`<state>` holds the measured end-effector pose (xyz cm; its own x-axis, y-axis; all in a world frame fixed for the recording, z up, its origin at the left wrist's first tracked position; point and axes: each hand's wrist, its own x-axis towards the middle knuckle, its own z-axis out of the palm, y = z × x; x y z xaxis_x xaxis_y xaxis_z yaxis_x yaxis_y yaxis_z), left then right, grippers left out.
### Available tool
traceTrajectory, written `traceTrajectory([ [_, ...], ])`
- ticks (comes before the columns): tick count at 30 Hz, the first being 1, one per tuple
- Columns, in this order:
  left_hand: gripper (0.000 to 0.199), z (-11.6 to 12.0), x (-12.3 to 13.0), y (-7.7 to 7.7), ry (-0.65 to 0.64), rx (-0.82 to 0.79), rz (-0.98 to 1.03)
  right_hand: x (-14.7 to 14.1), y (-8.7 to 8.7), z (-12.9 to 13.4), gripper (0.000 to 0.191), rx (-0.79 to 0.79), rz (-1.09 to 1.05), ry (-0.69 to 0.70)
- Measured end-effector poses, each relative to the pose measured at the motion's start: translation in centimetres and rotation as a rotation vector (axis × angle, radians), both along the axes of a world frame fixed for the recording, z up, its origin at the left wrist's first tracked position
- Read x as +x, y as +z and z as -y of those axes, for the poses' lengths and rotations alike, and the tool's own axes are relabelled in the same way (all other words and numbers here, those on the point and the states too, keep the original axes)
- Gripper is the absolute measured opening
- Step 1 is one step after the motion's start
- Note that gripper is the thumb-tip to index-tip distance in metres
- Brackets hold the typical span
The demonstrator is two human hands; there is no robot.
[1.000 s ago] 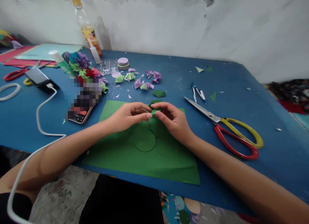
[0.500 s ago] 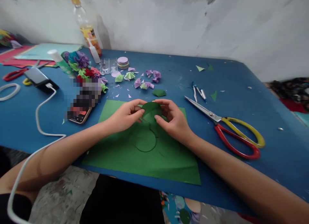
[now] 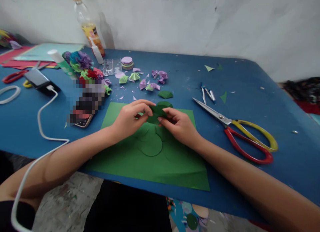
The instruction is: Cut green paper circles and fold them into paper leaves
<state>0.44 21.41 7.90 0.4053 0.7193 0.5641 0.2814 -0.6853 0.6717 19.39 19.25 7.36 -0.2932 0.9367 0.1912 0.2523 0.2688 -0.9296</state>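
Between my two hands is a dark green paper circle [image 3: 158,113], partly covered by the fingers. My left hand [image 3: 133,118] pinches its left edge between thumb and fingers. On the right edge, my right hand [image 3: 178,122] grips it the same way. Below them lies a sheet of green paper [image 3: 150,168] with another cut green circle [image 3: 150,143] resting on it. A further green disc seems to show just behind the held one. Past the hands, a folded green paper piece [image 3: 165,94] sits on the blue table [image 3: 250,92].
Large scissors [image 3: 226,120] with red and yellow handles lie at the right, beside a compass [image 3: 208,93]. Pleated paper pieces [image 3: 135,76] and scraps lie behind. A phone [image 3: 87,107], a black device [image 3: 41,80] with a white cable and a bottle [image 3: 90,29] stand leftward.
My hands have shifted their hold on the green circle, which is tilted now and shows a darker, narrower face. The view has moved slightly.
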Motion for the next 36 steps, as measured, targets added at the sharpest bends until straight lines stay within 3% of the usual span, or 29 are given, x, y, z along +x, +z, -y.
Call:
traceTrajectory([
  [6, 0.014, 0.1, 0.2, 0.1, 0.058, 0.14, -0.051, 0.0, 0.3, 0.3, 0.019, 0.142, 0.164, -0.126],
  [16, 0.017, 0.3, 0.4, -0.1, 0.015, 0.193, -0.09, -0.3, -0.1, 1.4, 0.015, 0.488, 0.401, -0.16],
  [21, 0.017, 0.5, 0.4, 0.1, 0.031, 0.223, -0.067, -0.3, 0.0, 1.2, 0.015, 0.429, 0.366, -0.22],
  [31, 0.017, 0.4, 0.4, 0.0, 0.067, 0.225, -0.07, -0.4, 0.0, 1.3, 0.006, 0.416, 0.317, -0.202],
  [36, 0.017, 0.5, 0.4, 0.0, 0.037, 0.252, -0.06, -0.3, 0.3, 1.2, 0.013, 0.368, 0.294, -0.236],
])
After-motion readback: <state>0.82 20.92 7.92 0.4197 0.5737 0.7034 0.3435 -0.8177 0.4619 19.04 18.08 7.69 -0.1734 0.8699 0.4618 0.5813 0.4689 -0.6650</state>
